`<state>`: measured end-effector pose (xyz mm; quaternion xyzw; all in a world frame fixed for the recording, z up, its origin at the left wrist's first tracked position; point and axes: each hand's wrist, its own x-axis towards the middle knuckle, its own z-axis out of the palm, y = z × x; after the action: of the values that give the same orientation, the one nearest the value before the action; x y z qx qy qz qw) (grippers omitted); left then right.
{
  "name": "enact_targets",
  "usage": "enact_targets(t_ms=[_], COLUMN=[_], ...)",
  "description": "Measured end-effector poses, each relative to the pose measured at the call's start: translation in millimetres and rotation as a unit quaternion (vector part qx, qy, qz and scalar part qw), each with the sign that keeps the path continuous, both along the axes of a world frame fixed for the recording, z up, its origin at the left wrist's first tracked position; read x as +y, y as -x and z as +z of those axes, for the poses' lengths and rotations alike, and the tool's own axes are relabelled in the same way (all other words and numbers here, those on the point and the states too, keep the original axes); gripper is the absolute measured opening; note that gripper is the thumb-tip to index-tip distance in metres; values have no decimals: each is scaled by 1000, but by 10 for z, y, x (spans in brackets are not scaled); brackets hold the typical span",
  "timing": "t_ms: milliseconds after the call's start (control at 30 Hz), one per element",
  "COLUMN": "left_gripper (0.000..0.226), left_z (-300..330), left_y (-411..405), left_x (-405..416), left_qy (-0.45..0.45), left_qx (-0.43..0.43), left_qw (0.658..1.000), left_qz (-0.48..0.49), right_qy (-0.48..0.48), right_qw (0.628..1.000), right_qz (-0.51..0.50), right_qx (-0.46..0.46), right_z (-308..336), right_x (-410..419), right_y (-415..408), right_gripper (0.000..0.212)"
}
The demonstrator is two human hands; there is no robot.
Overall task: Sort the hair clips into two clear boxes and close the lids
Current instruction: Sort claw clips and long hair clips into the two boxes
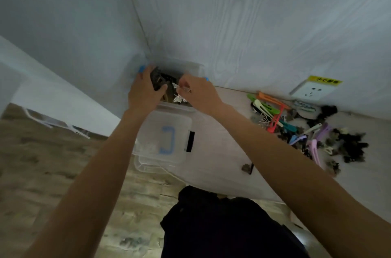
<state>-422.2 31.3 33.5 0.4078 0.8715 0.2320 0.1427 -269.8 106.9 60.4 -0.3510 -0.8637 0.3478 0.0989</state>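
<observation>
My left hand [143,90] grips a dark claw clip [157,80] over the open clear box [190,67] in the wall corner, my right hand [198,92] pinches a silver butterfly clip [179,98] above it, and loose hair clips [306,131] lie piled on the table [222,152] well to the right.

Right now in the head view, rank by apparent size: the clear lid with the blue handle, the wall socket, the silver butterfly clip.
1. Clear lid, largest.
2. Wall socket.
3. Silver butterfly clip, smallest.
</observation>
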Motion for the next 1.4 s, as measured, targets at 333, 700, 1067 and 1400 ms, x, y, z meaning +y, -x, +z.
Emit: enact_targets(t_ms=[333, 700, 1067, 1400], left_gripper=[32, 22, 85, 108], left_z=[-16, 124, -459, -921], left_y=[-71, -1734, -3856, -4464], left_x=[-142, 122, 1112, 1350], left_qy=[-175, -195, 35, 102], left_qx=[148, -43, -137, 24], left_qw=[969, 918, 837, 847], left_qz=[-87, -343, -528, -522], right_qy=[-203, -143, 16, 30], right_qw=[978, 955, 888, 930], right_qz=[-48, -259, -387, -312], right_qx=[-28, 35, -247, -193], right_z=[-207, -448, -1153, -1250], right_x=[-9, -342, -92, 746], right_y=[5, -2161, -4370, -4733], right_gripper=[21, 19, 129, 118])
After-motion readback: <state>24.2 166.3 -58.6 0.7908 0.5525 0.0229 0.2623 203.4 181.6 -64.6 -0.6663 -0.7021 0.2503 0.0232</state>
